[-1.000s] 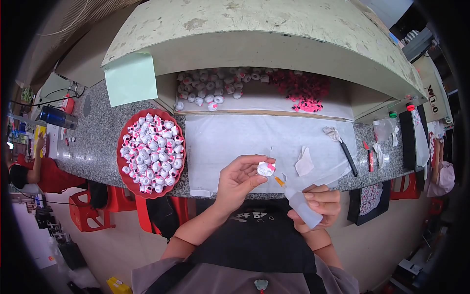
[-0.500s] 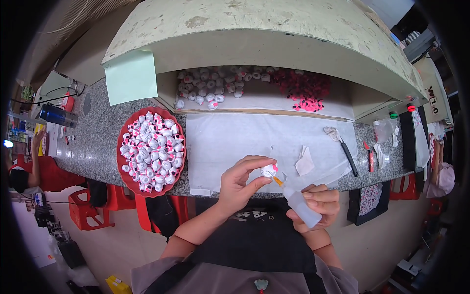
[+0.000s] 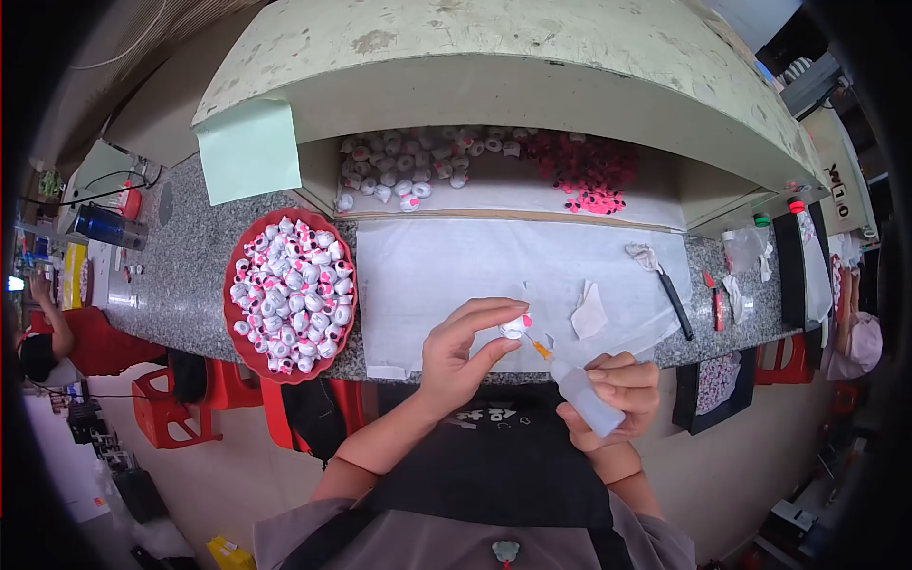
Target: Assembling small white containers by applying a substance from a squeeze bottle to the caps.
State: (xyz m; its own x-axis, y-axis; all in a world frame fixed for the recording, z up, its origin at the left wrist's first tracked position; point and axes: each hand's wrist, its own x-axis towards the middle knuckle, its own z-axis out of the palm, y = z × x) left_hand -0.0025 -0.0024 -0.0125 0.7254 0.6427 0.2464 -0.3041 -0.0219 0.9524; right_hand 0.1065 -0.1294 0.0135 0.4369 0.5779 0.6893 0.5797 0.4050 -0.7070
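Between the thumb and fingers of my left hand [image 3: 464, 353] is a small white figurine head [image 3: 516, 327] with a pink patch on its right side. My right hand [image 3: 619, 389] grips a translucent squeeze bottle [image 3: 586, 401], tilted so its orange needle tip [image 3: 542, 350] points up and left toward the piece. The thin needle end lies close to the figurine head; whether it touches I cannot tell. Both hands are over the near edge of a white paper sheet [image 3: 437, 275]. A scrap of white tissue [image 3: 589, 312] lies just beyond them.
A red scalloped bowl [image 3: 233, 328] heaped with white-and-pink pieces stands left. White pieces [image 3: 399, 166] and small pink parts [image 3: 597, 198] lie under the low shelf [image 3: 513, 90]. A black-handled tool [image 3: 677, 309] and a red tube [image 3: 718, 309] lie right. People work at both far sides.
My left hand has shifted slightly left and down with the figurine head, which has turned a little. The bottle stays nearly in place; a wider gap shows between it and the piece.
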